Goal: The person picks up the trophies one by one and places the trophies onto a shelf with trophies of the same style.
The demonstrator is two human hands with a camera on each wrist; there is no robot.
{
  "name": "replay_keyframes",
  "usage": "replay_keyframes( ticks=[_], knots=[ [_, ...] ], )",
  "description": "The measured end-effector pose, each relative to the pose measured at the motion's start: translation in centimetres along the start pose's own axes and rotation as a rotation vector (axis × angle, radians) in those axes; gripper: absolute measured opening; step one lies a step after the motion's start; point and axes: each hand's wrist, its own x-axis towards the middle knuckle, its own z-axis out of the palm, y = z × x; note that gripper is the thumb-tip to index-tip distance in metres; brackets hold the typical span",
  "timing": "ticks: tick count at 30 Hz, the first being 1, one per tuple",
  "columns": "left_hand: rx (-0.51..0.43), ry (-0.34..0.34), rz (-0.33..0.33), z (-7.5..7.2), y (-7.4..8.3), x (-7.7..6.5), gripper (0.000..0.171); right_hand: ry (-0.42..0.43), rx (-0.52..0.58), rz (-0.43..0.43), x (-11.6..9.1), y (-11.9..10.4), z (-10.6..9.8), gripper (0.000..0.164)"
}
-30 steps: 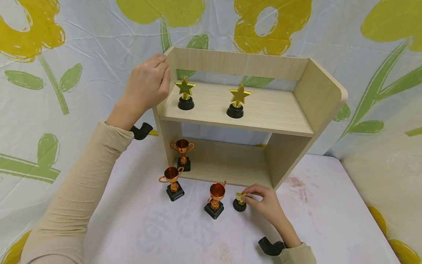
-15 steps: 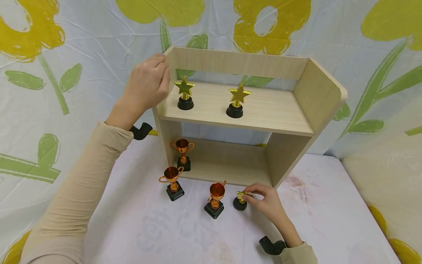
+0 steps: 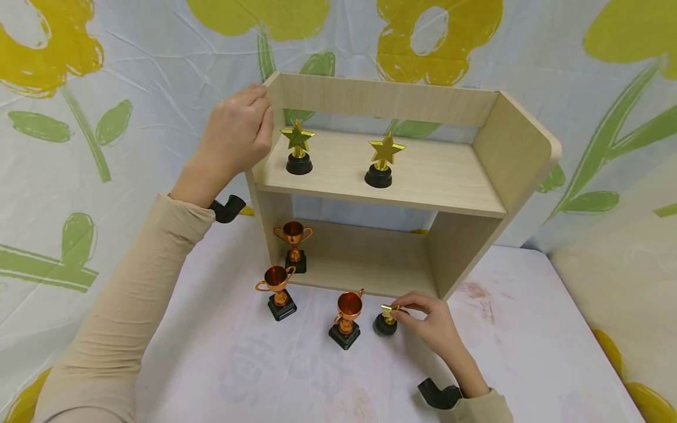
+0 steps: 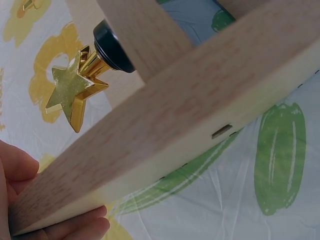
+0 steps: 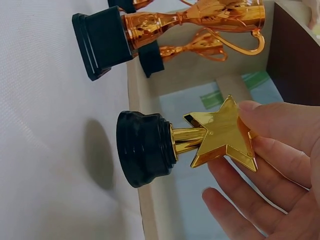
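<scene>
The right hand (image 3: 427, 323) pinches the gold star (image 5: 187, 141) by its top, thumb on one face and fingers behind, the lower fingers free of it. The star's long axis runs roughly upright, black base toward the desk (image 3: 296, 382); in the right wrist view the shadow lies apart from the base, so it seems to be held just off the surface. From this hand the shelf (image 3: 423, 182) lies straight ahead and to the left, the front edge of its lower board near the fingers.

Just left of the star, the near cup (image 3: 347, 322) stands upright on the desk; the left cup (image 3: 280, 298) stands farther over, before the shelf's left corner. Behind that, the far cup (image 3: 294, 251) is on the lower board's left end.

The left hand (image 3: 235, 129), well apart from the star, grips the shelf's left side, thumb and fingers on opposite faces. On the upper board stand two more stars (image 3: 382, 164), with flowered cloth (image 3: 158, 88) behind.
</scene>
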Motion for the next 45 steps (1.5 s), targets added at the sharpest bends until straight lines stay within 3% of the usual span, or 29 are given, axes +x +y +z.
replay_keyframes(
  ticks=[21, 34, 41, 45],
  knots=[
    [-0.008, 0.006, 0.007, -0.1, 0.1, 0.0, 0.036, 0.006, 0.000, 0.017, -0.2, -0.7, -0.4, 0.016],
    [0.000, 0.003, 0.000, -0.2, 0.0, 0.0, 0.037, 0.026, 0.008, -0.015, -0.2, -1.7, -1.0, 0.016],
    [0.000, 0.007, 0.005, -0.1, 0.1, 0.0, 0.037, 0.035, -0.023, -0.005, -0.1, -5.8, -1.6, 0.015],
    [0.001, 0.007, 0.005, -0.1, 0.1, 0.0, 0.037, 0.040, -0.028, -0.010, -0.1, -5.5, -1.6, 0.015]
  ],
)
